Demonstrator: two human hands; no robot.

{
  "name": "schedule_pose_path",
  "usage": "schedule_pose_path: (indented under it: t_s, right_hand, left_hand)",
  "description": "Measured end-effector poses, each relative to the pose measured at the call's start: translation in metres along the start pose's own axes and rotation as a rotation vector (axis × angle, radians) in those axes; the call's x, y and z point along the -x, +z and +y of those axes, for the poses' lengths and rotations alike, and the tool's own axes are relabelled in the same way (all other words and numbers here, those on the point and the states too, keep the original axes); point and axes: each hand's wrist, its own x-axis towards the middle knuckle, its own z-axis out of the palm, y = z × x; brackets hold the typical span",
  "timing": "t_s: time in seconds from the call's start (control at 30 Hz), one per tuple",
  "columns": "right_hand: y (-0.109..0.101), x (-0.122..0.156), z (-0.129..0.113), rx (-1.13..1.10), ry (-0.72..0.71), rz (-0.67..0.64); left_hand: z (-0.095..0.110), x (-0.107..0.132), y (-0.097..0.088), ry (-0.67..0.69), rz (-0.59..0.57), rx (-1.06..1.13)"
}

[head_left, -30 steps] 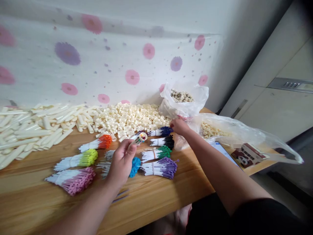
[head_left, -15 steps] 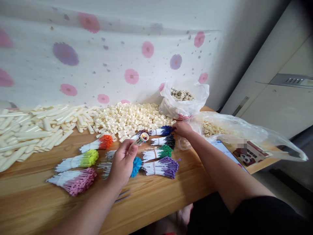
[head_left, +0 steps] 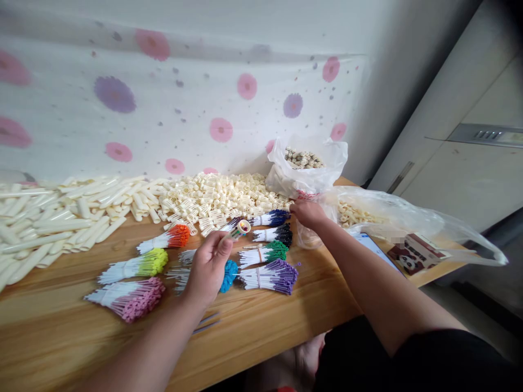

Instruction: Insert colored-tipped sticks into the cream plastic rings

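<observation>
My left hand is closed around a short cream slotted pen part, its round mouth tilted up with small coloured pieces inside. My right hand reaches to the coloured end of the dark blue refill bundle; its fingertips are pinched there, and what they hold is hidden. Below lie the black bundle, the green bundle and the purple bundle. Bright blue refills lie partly behind my left hand. To its left are orange, yellow and pink bundles.
Cream pen tubes and a heap of slotted cream parts line the table's back. A white bag of small pieces stands behind my right hand. Another clear bag, a phone and a brown box lie at right.
The view has shifted slightly, so things on the left appear a little further right. Both hands stay in nearly the same places, the right still at the dark blue bundle.
</observation>
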Motion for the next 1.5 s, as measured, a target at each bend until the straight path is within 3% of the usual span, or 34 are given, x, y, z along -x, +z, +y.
schedule_pose_path:
  t_s: [0.27,0.4,0.5,0.6,0.67,0.8,0.97,1.17,1.27,1.37,1.5]
  right_hand:
    - [-0.035,0.034,0.017,-0.061,0.004,0.213]
    - [-0.062,0.059,-0.017,-0.197,-0.200,0.257]
    - [-0.080,0.075,-0.056,-0.480,-0.516,0.241]
    - [-0.087,0.084,-0.085,-0.637,-0.646,0.210]
    - [-0.087,0.085,-0.095,-0.684,-0.654,0.207]
    - [-0.079,0.083,-0.101,-0.908,-0.550,0.196]
    - [-0.069,0.079,-0.098,-1.529,-0.346,-0.083]
    - [-0.068,0.081,-0.102,-1.829,-0.263,-0.175]
    - [-0.068,0.082,-0.110,-1.854,-0.252,-0.101]
    - [-0.072,0.082,-0.116,-1.692,-0.272,0.024]
    - [-0.097,0.096,-0.112,-1.178,-0.303,0.433]
  left_hand:
    - [0.006,-0.002,0.003,-0.036,-0.007,0.006]
    - [0.016,-0.002,0.005,-0.119,-0.012,-0.056]
    - [0.024,0.001,0.005,-0.172,-0.191,-0.062]
    - [0.028,0.004,0.006,-0.163,-0.400,-0.051]
    - [0.028,0.006,0.006,-0.157,-0.435,-0.046]
    - [0.026,0.007,0.007,-0.189,-0.364,0.020]
    - [0.027,0.006,0.006,-0.197,-0.359,0.141]
    - [0.022,0.005,0.004,-0.174,-0.402,0.203]
    - [0.022,0.004,0.004,-0.124,-0.352,0.130]
    - [0.024,0.004,0.005,-0.060,-0.309,0.014]
    - [0.021,0.003,0.002,0.095,-0.130,-0.118]
